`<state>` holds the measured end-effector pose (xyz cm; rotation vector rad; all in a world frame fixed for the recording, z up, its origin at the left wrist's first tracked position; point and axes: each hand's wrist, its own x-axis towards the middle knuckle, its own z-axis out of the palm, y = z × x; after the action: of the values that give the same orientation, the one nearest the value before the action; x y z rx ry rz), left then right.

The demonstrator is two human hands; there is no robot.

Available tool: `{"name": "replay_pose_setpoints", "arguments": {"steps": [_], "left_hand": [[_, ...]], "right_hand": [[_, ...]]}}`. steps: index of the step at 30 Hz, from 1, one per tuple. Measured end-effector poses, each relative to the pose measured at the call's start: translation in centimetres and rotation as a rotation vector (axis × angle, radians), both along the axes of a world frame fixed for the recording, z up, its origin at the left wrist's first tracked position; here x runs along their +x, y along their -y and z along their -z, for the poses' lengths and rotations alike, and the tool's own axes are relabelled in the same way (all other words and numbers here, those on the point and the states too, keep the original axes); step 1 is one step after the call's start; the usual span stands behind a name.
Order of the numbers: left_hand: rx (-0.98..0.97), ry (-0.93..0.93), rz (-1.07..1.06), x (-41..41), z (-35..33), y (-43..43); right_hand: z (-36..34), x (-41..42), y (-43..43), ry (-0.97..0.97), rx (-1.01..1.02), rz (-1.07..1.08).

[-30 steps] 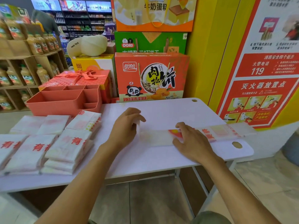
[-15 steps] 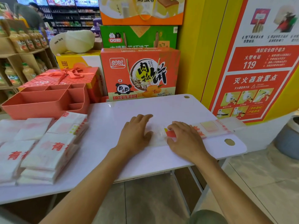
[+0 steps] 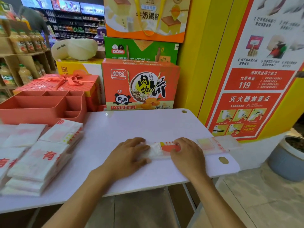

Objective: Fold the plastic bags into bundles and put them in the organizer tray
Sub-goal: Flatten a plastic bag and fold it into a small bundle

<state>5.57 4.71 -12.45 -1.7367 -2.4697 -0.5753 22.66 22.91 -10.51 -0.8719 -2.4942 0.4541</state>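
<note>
Folding has shortened our white, red-printed plastic bag [image 3: 164,148] towards a bundle; left grip [image 3: 130,155] pinches its doubled end, right grip [image 3: 187,153] presses flat beside it.

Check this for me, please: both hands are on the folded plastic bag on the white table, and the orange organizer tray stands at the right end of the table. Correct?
One thing is wrong. In the head view the organizer tray stands at the far left of the table, not the right end. The left hand and right hand are indeed on the plastic bag.
</note>
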Motion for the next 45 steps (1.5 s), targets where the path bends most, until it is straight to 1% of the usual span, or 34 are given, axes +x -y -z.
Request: {"name": "replay_pose_setpoints", "arguments": {"steps": [3, 5, 7, 10, 15, 18, 20, 21, 23, 25, 28, 30, 34, 36, 38, 40, 43, 45], "left_hand": [[0.045, 0.015, 0.017, -0.2, -0.2, 0.0], [0.063, 0.020, 0.031, -0.1, -0.5, 0.1], [0.014, 0.015, 0.029, 0.4, -0.8, 0.4], [-0.076, -0.002, 0.044, 1.7, -0.9, 1.8], [-0.109, -0.023, 0.066, 4.5, -0.9, 5.3], [-0.078, -0.074, 0.064, 5.4, -0.9, 6.5], [-0.042, -0.108, 0.090, 5.9, -0.6, 7.5], [-0.024, -0.110, 0.110, 6.2, -0.5, 8.0], [0.004, -0.060, 0.152, 6.4, -0.5, 8.8], [0.061, -0.024, 0.170, 6.5, -1.0, 9.2], [0.233, -0.063, 0.117, 6.0, -2.3, 9.3], [0.365, -0.062, 0.087, 5.6, -4.2, 9.1], [0.592, 0.114, 0.199, 5.1, -9.0, 8.5], [0.688, 0.131, 0.241, 4.9, -10.9, 8.2], [0.710, 0.092, 0.279, 4.8, -12.2, 7.8], [0.704, 0.009, 0.319, 4.7, -12.4, 7.5], [0.654, -0.116, 0.332, 4.4, -11.1, 7.8], [0.556, -0.231, 0.280, 4.1, -9.2, 8.3]], "right_hand": [[0.2, 1.4, -0.2, 0.150, -0.003, -0.050], [0.2, 3.0, -0.4, 0.158, -0.023, -0.099], [0.2, 4.8, -0.3, 0.178, -0.005, -0.143], [0.3, 7.4, 0.7, 0.263, 0.031, -0.176], [1.3, 9.1, 2.0, 0.314, 0.093, -0.218], [1.9, 9.4, 2.7, 0.207, 0.115, -0.230], [2.2, 9.8, 3.2, 0.070, 0.098, -0.217], [2.4, 10.0, 3.2, -0.001, 0.121, -0.204], [2.7, 10.3, 3.1, -0.094, 0.231, -0.155], [2.3, 10.2, 3.0, -0.115, 0.361, -0.100], [0.4, 9.3, 2.9, -0.150, 0.531, -0.039], [-1.6, 8.4, 2.9, -0.195, 0.572, -0.022], [-6.1, 6.1, 1.8, -0.295, 0.486, -0.016], [-7.9, 4.4, 0.7, -0.371, 0.443, -0.022], [-9.0, 2.2, -0.4, -0.488, 0.366, -0.115], [-9.5, -0.1, -1.1, -0.572, 0.226, -0.234], [-9.0, -3.4, -1.3, -0.562, 0.053, -0.305], [-8.0, -5.6, -1.3, -0.483, -0.019, -0.386]]}}
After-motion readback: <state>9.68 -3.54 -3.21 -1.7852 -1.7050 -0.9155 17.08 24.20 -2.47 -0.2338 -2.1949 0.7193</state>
